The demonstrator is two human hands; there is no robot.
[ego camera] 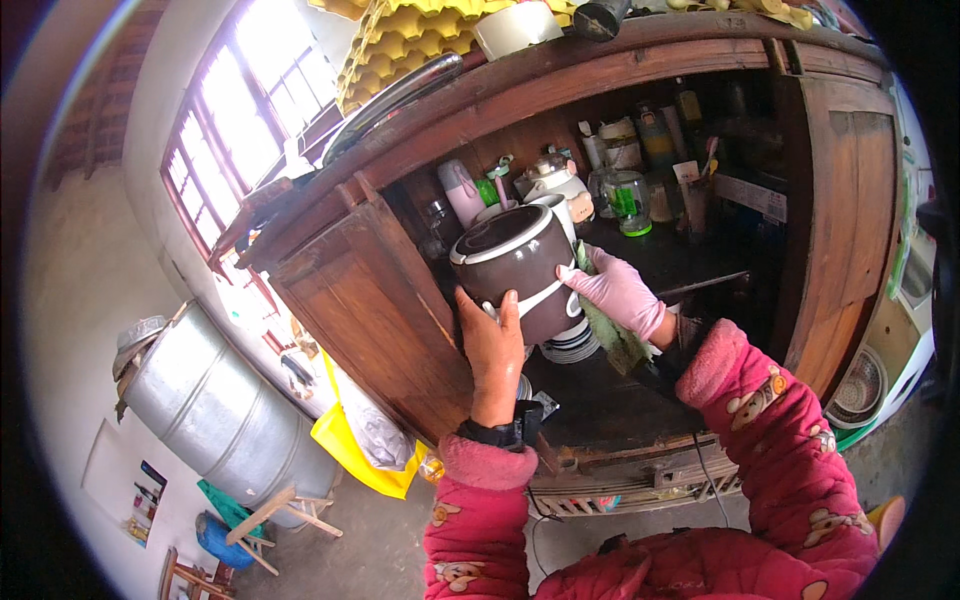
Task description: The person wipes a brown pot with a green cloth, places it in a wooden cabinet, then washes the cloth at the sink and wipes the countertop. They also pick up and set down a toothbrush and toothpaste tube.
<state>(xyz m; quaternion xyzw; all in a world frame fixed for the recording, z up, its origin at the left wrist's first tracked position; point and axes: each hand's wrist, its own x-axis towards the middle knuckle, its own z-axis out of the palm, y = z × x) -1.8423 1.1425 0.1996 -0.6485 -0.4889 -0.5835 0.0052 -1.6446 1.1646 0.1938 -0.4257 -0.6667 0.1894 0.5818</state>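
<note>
A dark brown pot with a white rim and white trim [517, 277] is held, slightly tilted, in front of an open wooden cabinet. My bare left hand [493, 349] supports its near left side. On the right side, my right hand [616, 291], in a pink glove, grips the pot together with a green cloth [616, 341] that hangs down below the fingers. Below the pot stands a stack of striped bowls [574, 346] on the cabinet's lower board. A white mug [559, 214] is just behind the pot. The pot's far side and base are partly hidden.
Inside the cabinet are a pink-and-grey bottle [460, 193], a glass jar with a green base [628, 204] and several other containers. Wooden doors [382, 330] flank the opening. Yellow egg trays [397, 49] and a white roll-shaped item [517, 31] sit on top. A metal drum [225, 412] stands at left.
</note>
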